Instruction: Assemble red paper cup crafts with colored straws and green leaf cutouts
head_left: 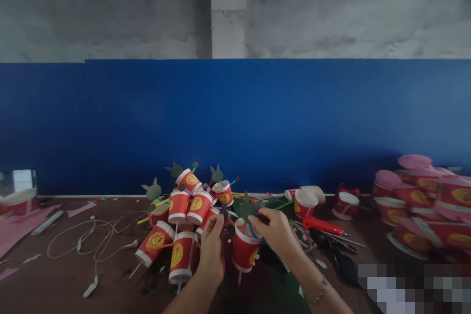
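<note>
A red paper cup (pixel 246 250) with a yellow emblem and a white stick below it stands in front of me, between my hands. At its rim rises a dark green paper cutout (pixel 247 210) with pointed ears. My right hand (pixel 276 231) has its fingers closed at the cutout's right edge, beside a blue strip (pixel 252 229). To the cup's left, my left hand (pixel 212 251) pinches a small dark round piece (pixel 223 212); an orange strip seems to run from there to the cup. The fingertips partly hide both pieces.
Several similar red cups (pixel 183 256) with strips and green cutouts are heaped left of my hands. White earphones (pixel 91 240) lie farther left. On the right are a red-handled tool (pixel 324 226), a black-handled tool (pixel 344 262) and stacked red cups with pink discs (pixel 415 161). A blue panel (pixel 235 122) stands behind.
</note>
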Demonstrator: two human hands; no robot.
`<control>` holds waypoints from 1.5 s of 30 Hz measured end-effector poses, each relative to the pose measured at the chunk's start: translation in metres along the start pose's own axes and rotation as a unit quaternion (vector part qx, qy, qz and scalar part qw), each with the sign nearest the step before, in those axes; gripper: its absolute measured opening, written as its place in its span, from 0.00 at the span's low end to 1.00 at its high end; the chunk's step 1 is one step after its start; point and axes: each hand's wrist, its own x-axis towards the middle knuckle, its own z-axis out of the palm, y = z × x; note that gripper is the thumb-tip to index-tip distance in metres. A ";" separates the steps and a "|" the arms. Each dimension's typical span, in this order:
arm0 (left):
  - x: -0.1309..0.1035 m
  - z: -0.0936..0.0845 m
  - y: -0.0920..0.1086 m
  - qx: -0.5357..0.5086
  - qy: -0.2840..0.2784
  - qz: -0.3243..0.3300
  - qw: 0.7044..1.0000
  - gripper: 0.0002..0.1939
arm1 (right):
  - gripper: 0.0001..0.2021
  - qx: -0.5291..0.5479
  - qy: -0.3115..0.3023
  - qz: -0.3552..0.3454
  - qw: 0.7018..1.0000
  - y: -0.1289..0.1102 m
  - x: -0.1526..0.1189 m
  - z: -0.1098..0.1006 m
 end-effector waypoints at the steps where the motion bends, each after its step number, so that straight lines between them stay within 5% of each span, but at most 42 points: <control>1: 0.000 0.000 0.000 0.006 -0.003 0.003 1.000 0.17 | 0.15 0.003 -0.004 0.000 1.000 0.001 0.000 0.001; 20: -0.004 0.005 0.006 0.025 -0.032 -0.027 0.999 0.17 | 0.15 -0.032 -0.027 -0.007 0.999 0.005 -0.001 0.002; 27: -0.004 0.002 0.009 0.127 -0.012 0.045 0.991 0.17 | 0.15 -0.030 -0.040 -0.016 0.999 0.005 -0.001 0.002; 36: -0.008 0.005 0.016 0.224 -0.107 0.058 0.967 0.15 | 0.12 0.079 -0.148 0.009 0.986 0.015 0.003 -0.002; 45: -0.008 0.005 0.018 0.291 -0.158 0.039 0.943 0.15 | 0.12 0.102 -0.174 0.018 0.979 0.014 0.005 -0.014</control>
